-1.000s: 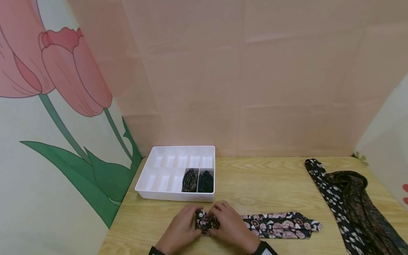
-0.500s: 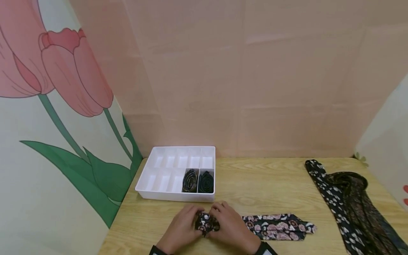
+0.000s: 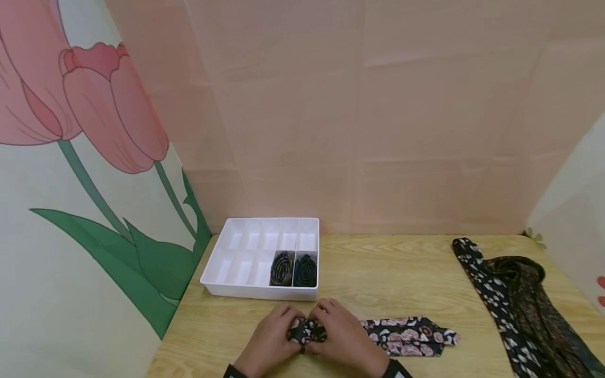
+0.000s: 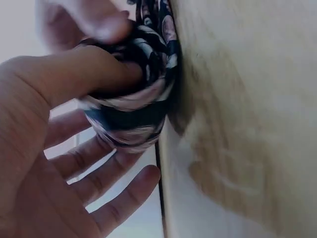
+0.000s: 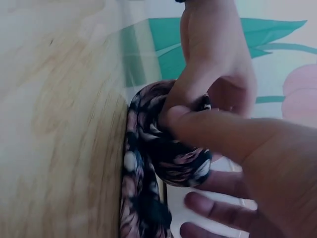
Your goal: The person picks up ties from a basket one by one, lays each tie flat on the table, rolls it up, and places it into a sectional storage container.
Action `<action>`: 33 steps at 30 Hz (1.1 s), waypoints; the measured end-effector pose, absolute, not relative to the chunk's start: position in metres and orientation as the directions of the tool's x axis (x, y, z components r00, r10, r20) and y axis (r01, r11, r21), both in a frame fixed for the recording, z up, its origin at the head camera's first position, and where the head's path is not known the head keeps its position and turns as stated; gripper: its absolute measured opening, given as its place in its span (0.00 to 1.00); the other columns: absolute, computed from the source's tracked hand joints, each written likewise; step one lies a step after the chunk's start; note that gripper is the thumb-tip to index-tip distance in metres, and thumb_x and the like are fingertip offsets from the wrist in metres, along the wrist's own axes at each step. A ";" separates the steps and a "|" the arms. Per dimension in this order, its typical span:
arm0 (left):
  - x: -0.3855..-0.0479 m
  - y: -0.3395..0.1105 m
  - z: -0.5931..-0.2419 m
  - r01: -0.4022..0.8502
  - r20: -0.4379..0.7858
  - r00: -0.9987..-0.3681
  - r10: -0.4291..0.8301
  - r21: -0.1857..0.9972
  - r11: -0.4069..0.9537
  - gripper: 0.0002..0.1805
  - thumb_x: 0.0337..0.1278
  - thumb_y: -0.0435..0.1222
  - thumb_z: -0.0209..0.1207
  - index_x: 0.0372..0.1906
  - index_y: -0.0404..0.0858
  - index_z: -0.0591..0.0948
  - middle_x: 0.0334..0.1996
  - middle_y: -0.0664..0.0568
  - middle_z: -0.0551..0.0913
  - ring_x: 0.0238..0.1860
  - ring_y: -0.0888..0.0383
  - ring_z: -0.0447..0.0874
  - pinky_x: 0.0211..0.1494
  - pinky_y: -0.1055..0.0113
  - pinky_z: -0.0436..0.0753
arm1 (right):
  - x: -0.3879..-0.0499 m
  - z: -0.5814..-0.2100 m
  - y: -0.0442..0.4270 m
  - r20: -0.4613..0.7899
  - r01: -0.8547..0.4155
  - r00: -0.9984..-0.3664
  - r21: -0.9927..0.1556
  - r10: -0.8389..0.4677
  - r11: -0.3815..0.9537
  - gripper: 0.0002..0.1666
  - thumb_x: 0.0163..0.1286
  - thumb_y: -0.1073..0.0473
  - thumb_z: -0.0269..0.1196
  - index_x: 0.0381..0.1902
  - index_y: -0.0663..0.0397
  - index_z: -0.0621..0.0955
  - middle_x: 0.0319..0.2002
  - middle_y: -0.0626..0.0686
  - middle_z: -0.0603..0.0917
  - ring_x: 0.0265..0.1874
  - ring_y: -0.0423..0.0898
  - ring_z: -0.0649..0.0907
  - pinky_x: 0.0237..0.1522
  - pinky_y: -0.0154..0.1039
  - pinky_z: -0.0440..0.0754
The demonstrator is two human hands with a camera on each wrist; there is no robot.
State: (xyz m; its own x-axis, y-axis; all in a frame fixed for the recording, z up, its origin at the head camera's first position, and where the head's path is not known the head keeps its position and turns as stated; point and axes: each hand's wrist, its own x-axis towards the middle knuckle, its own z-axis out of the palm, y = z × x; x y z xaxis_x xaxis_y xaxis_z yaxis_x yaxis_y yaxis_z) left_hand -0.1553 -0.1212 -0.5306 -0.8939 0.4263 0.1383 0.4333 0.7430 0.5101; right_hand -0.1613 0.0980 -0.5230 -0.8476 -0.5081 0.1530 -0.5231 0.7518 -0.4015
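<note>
A dark necktie with pink and white flowers (image 3: pixel 406 336) is partly rolled up; its flat tail lies on the table to the right. My left hand (image 3: pixel 270 338) grips the left side of the roll (image 4: pixel 129 114), its thumb pushed into the coil in the left wrist view. My right hand (image 3: pixel 344 338) holds the roll's right side, thumb on the coil and fingers behind it in the right wrist view. Both hands rest low over the table, close together. Parts of the roll are hidden behind fingers.
Behind the hands stands a white divided tray (image 3: pixel 236 290). Two rolled neckties, one brownish (image 3: pixel 281 269) and one dark green (image 3: pixel 305 271), sit in its front right compartments. Several unrolled neckties (image 3: pixel 520 310) lie along the table's right side. A pink sheet (image 3: pixel 354 131) hangs behind the table.
The necktie's flat tail has grown shorter, its pointed end sliding left toward the hands as the roll takes it up. Both hands stay in about the same place.
</note>
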 end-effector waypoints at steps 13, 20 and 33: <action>-0.156 -0.122 -0.528 0.415 0.089 -0.891 0.446 0.560 0.717 0.27 0.48 0.35 0.79 0.56 0.47 0.83 0.54 0.59 0.84 0.56 0.63 0.82 0.63 0.60 0.84 | -0.155 -0.518 0.097 0.178 -0.532 -0.845 -0.373 -0.504 0.760 0.36 0.51 0.37 0.82 0.53 0.46 0.84 0.49 0.44 0.81 0.52 0.45 0.80 0.52 0.46 0.86; -0.156 -0.121 -0.524 0.404 0.106 -0.900 0.423 0.572 0.714 0.36 0.47 0.33 0.77 0.65 0.46 0.80 0.61 0.56 0.82 0.62 0.58 0.81 0.65 0.56 0.84 | -0.155 -0.516 0.100 0.175 -0.494 -0.868 -0.398 -0.465 0.773 0.28 0.49 0.43 0.83 0.46 0.44 0.85 0.40 0.41 0.77 0.40 0.40 0.77 0.36 0.38 0.79; -0.159 -0.119 -0.526 0.500 0.219 -0.864 0.454 0.486 0.717 0.29 0.45 0.34 0.79 0.57 0.48 0.85 0.54 0.60 0.85 0.56 0.62 0.84 0.61 0.61 0.85 | -0.153 -0.516 0.098 0.165 -0.509 -0.857 -0.417 -0.488 0.753 0.35 0.54 0.35 0.80 0.53 0.46 0.83 0.46 0.42 0.80 0.46 0.41 0.80 0.44 0.42 0.84</action>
State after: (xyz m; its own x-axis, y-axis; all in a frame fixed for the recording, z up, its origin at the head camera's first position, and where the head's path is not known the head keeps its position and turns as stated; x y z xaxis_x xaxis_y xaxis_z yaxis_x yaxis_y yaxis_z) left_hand -0.1586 -0.1191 -0.5255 -0.8638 0.4537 0.2190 0.4998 0.7169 0.4861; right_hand -0.1532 0.0983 -0.5157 -0.8569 -0.4885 0.1649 -0.5094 0.7527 -0.4172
